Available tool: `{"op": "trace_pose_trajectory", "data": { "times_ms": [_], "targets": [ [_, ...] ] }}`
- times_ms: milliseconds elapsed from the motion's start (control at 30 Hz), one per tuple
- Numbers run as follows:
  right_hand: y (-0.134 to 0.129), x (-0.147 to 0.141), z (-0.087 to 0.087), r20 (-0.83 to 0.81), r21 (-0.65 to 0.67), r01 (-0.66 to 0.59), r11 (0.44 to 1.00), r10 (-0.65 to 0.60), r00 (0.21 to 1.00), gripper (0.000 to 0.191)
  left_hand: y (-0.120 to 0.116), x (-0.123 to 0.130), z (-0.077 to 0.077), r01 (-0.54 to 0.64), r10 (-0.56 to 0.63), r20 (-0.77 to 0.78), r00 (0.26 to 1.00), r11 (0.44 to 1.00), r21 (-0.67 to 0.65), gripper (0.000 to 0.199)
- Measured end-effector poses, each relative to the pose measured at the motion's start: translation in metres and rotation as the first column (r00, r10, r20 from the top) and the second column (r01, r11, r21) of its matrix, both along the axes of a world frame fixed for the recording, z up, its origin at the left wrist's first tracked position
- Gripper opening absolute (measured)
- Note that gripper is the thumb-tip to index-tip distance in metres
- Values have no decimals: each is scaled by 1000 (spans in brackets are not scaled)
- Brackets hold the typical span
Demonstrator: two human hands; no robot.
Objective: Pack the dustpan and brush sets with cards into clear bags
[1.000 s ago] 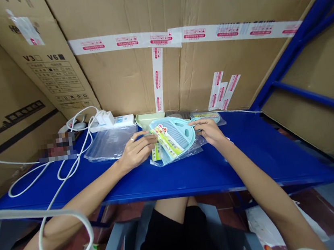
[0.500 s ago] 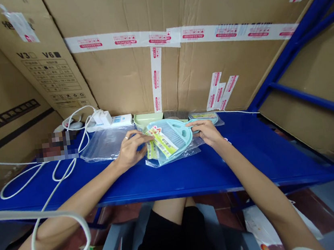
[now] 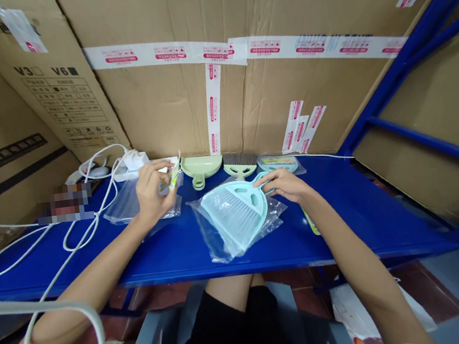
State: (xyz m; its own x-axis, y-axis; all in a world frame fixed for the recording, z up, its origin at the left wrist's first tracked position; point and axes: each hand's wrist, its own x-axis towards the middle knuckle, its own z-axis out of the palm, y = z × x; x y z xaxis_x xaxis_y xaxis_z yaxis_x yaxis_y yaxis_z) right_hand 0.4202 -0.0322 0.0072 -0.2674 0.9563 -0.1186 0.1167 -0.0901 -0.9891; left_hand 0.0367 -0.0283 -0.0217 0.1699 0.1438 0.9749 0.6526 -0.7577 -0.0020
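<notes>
One light-blue dustpan-and-brush set (image 3: 236, 210), clear bag (image 3: 217, 249) under or around it, mid table (image 3: 350, 202); right hand (image 3: 284, 183), grip closed on its narrow end; left hand (image 3: 152, 194), grip pinching label card (image 3: 174, 176); pieces could slide apart if the right loosens; green dustpan (image 3: 202, 166), green brush (image 3: 241, 169), bagged blue set (image 3: 279, 164) behind, limiting room

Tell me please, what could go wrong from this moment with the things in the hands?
The right hand holds the light-blue dustpan and brush only at one end, so they might slip apart. The left hand pinches a printed card, which could bend. A white cable crosses in front of the left forearm and might snag it.
</notes>
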Motion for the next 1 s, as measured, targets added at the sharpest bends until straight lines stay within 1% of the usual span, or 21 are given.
{"op": "trace_pose_trajectory", "data": {
  "times_ms": [100, 167, 233, 300, 333, 367, 400, 433, 467, 500, 533, 567, 600, 633, 667, 700, 733, 767, 833, 900, 1000],
  "targets": [
    [-3, -6, -1, 18, 3, -82, 997, 82, 996, 27, -1, 8, -5, 62, -66, -59, 996, 995, -73, 25],
    [-4, -7, -1, 48, 22, -106, 994, 105, 993, 29, -2, 13, -10, 55, -68, -117, 991, 993, -109, 24],
    [-3, -4, -2, 122, 47, -119, 992, 113, 986, 28, -3, 17, -14, 25, -52, -185, 981, 989, -144, 23],
    [0, 0, -2, 225, 113, -108, 988, 81, 971, 25, -5, 21, -17, 14, -54, -239, 970, 986, -167, 19],
    [2, 2, -3, 280, 173, -88, 981, 37, 959, 25, -6, 23, -18, 19, -64, -260, 964, 985, -173, 18],
    [3, 4, -3, 328, 255, -50, 966, -38, 944, 27, -7, 24, -18, 25, -74, -276, 958, 984, -178, 16],
    [4, 5, -2, 355, 356, 9, 935, -144, 924, 28, -8, 26, -18, 31, -83, -291, 953, 983, -180, 15],
    [4, 5, -1, 350, 466, 79, 881, -265, 898, 28, -9, 27, -18, 35, -88, -307, 948, 984, -175, 14],
    [2, 3, 0, 307, 572, 147, 807, -377, 874, 27, -11, 29, -17, 34, -86, -322, 943, 986, -164, 14],
    [-1, -1, 2, 238, 651, 200, 732, -446, 863, 25, -12, 31, -16, 28, -78, -338, 938, 988, -150, 13],
    [-6, -7, 5, 163, 693, 227, 684, -456, 875, 22, -14, 32, -16, 21, -69, -358, 931, 991, -135, 13],
    [-13, -15, 7, 104, 705, 221, 674, -407, 908, 23, -17, 35, -15, 13, -59, -381, 923, 992, -123, 13],
    [-21, -24, 9, 80, 690, 167, 704, -303, 950, 28, -20, 37, -14, 5, -51, -407, 912, 993, -114, 12],
    [-28, -34, 9, 86, 659, 77, 748, -177, 980, 38, -22, 40, -13, -1, -47, -434, 900, 994, -110, 12],
    [-36, -43, 10, 125, 627, -29, 779, -64, 990, 48, -25, 43, -12, -4, -46, -458, 888, 994, -107, 11],
    [-42, -52, 9, 181, 604, -127, 787, 19, 983, 57, -28, 45, -12, -2, -45, -482, 875, 995, -98, 10],
    [-47, -59, 7, 236, 592, -199, 781, 68, 969, 61, -30, 48, -11, 4, -45, -503, 863, 997, -82, 9],
    [-50, -64, 4, 286, 590, -249, 768, 90, 954, 59, -31, 49, -11, 14, -45, -520, 853, 998, -63, 9],
    [-50, -69, -3, 338, 601, -286, 746, 88, 937, 43, -32, 51, -11, 37, -50, -540, 840, 999, -34, 8],
    [-44, -68, -9, 334, 625, -266, 734, 57, 941, 30, -31, 50, -10, 54, -71, -540, 838, 997, -46, 8],
    [-34, -60, -15, 268, 651, -184, 736, 4, 963, 27, -28, 45, -10, 61, -116, -516, 849, 991, -123, 15]
  ]
}}
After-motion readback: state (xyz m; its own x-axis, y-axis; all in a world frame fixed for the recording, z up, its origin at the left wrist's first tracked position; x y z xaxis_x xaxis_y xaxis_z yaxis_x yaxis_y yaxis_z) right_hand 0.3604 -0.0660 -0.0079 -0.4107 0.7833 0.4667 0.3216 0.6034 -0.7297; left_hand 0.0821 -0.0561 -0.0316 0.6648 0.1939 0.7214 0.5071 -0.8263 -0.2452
